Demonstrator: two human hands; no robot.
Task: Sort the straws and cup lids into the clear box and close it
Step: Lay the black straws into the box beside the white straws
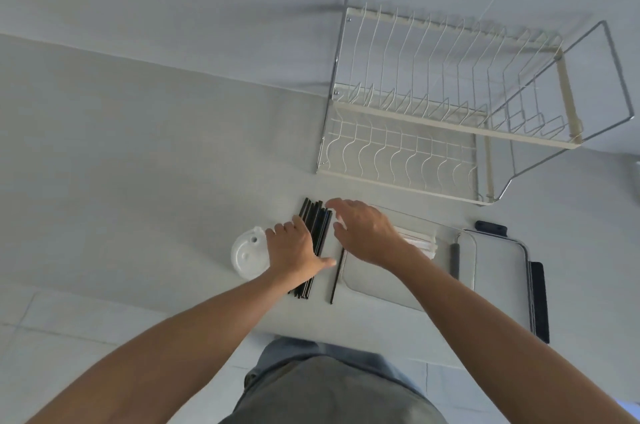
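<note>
We flatten left hand (294,250) on straws (317,233), corralling them; right hand (363,233) hovers open at 3 o'clock, holding nothing.

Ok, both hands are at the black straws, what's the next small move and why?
Probably close the left hand around the black straws. It rests flat on the bundle, the right hand hovers open beside it, and the clear box sits open just to the right.

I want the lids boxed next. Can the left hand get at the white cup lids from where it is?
Probably yes. The left hand lies on the black straws, with the white cup lids right beside it on the counter and nothing between them.
</note>
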